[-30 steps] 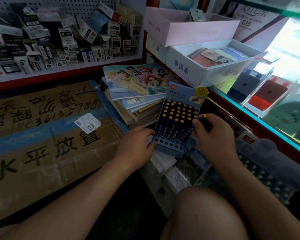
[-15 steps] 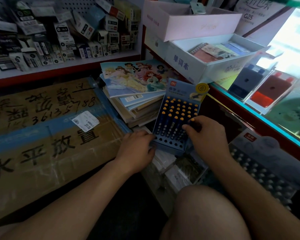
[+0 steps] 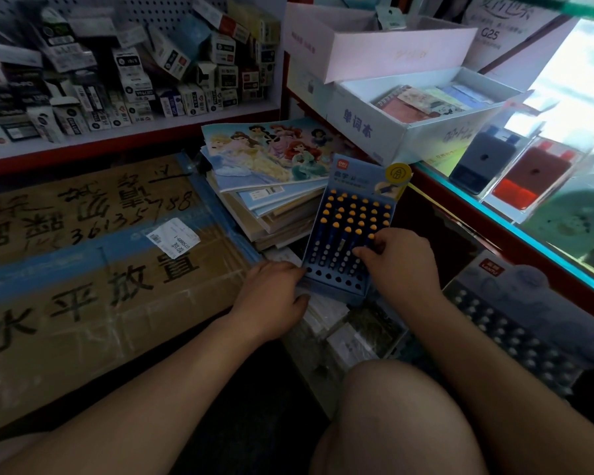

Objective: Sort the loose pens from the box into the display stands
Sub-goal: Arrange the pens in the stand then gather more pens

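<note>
Right hand (image 3: 396, 258) curled down over the lower right rows of the pen stand (image 3: 350, 214), fingertips pinched on a dark blue pen (image 3: 371, 237), its yellow cap showing just above the fingers. Left hand (image 3: 271, 296) wrapped round the stand's lower left corner, thumb along the front edge, steadying it. Stand tilted back against a stack of picture books (image 3: 268, 156), its base resting on white packets (image 3: 326, 313).

One second earlier: same pen held higher, out by the stand's right edge, only starting toward a hole. Half a second earlier: hand lower and further in. Now lower again, pen sunk among its neighbours, cap close to level with the other yellow caps. Left hand in the same grip in all three views.

Likely meaning for the task: one more pen seated, or very nearly. Depth in the hole hidden by the fingers, so not certain. Upper rows filled with yellow-capped pens, middle rows with pale-tipped ones, front rows of holes (image 3: 338, 280) dark and seemingly vacant, so slots left to fill. Box of loose pens not identifiable in view.

Second stand (image 3: 515, 330) of pale-tipped pens lying to the right. Large taped cardboard box (image 3: 83, 279) with handwritten characters to the left, and a shelf (image 3: 151, 128) of small packaged goods above it. Probable next step: let go, then reach for another loose pen.
</note>
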Motion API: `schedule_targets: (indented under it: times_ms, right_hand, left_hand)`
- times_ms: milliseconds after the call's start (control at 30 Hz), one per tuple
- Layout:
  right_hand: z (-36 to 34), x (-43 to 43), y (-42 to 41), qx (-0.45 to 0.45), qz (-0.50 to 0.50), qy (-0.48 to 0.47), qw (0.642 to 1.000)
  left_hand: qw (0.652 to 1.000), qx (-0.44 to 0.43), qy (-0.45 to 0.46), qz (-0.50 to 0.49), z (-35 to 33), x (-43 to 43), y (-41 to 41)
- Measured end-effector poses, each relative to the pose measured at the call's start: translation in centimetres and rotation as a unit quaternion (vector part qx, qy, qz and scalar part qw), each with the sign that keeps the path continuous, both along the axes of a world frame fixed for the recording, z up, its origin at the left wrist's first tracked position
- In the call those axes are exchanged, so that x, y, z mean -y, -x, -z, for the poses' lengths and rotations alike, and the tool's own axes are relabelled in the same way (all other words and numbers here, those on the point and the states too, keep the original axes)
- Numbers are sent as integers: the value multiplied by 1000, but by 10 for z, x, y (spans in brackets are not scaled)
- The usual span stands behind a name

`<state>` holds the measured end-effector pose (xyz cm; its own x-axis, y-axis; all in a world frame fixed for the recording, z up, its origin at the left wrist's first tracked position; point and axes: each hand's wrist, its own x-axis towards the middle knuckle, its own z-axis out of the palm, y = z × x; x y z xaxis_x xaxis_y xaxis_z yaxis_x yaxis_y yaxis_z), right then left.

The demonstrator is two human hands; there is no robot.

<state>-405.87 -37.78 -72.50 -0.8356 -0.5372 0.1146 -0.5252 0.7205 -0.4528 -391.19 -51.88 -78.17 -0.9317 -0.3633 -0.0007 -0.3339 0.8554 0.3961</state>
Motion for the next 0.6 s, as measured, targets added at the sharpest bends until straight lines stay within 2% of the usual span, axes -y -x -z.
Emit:
schedule_targets:
  times_ms: [167, 367, 467, 600]
  right_hand:
    - [0, -6, -4, 32, -1, -45, 998]
    - [-17, -15, -31, 9, 8, -10, 1000]
    - [-28, 3, -54, 33, -116, 9, 993]
    - [-25, 55, -89, 100, -320, -50, 941]
  left_hand:
    - [997, -16, -71, -2, -12, -2, -16]
    - [993, -26, -74, -86, -48, 15, -54]
    - [988, -11, -56, -145, -73, 37, -87]
    - [972, 41, -70, -219, -93, 73, -135]
